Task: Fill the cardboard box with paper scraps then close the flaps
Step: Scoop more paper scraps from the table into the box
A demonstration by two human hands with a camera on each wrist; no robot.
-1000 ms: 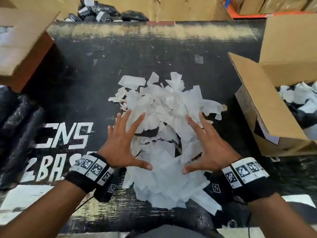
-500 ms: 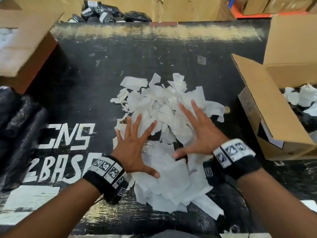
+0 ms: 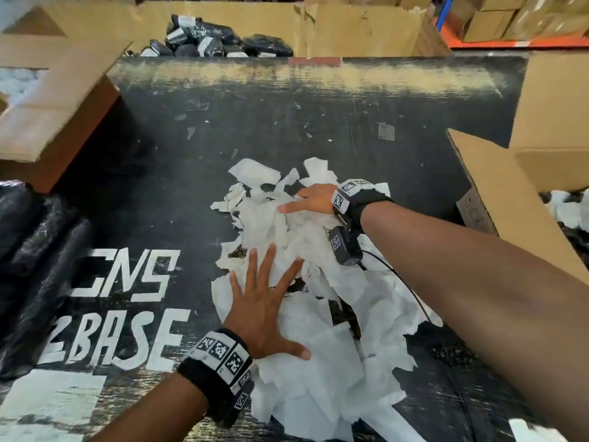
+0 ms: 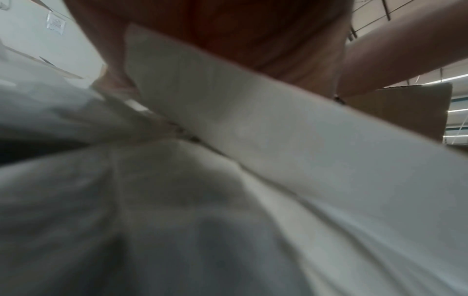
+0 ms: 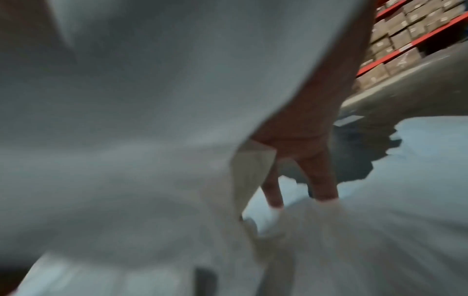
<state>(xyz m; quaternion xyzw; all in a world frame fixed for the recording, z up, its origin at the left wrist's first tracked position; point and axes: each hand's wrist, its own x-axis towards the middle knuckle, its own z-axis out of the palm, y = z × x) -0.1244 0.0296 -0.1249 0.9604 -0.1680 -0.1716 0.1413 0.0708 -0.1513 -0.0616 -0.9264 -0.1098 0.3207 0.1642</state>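
Note:
A heap of white paper scraps (image 3: 322, 339) lies on the black table (image 3: 287, 116) in the head view. My left hand (image 3: 266, 309) lies flat on the heap's near left side, fingers spread. My right hand (image 3: 310, 200) reaches over the heap's far edge, thumb stretched left, the other fingers half buried. In the right wrist view its straight fingers (image 5: 322, 178) dig down into scraps (image 5: 152, 140). The left wrist view is filled by blurred scraps (image 4: 253, 140) under the palm. The open cardboard box (image 3: 506, 212) stands at the right, with scraps (image 3: 569, 210) inside.
Another open cardboard box (image 3: 51, 100) sits at the far left, with black plastic bags (image 3: 35, 266) in front of it. Black packets (image 3: 220, 39) lie beyond the table's far edge against a cardboard wall. Shelves of boxes (image 3: 510, 17) rise at the back right.
My right hand has moved from the heap's near right side forward to its far edge. My left hand has stayed flat on the near left of the heap.

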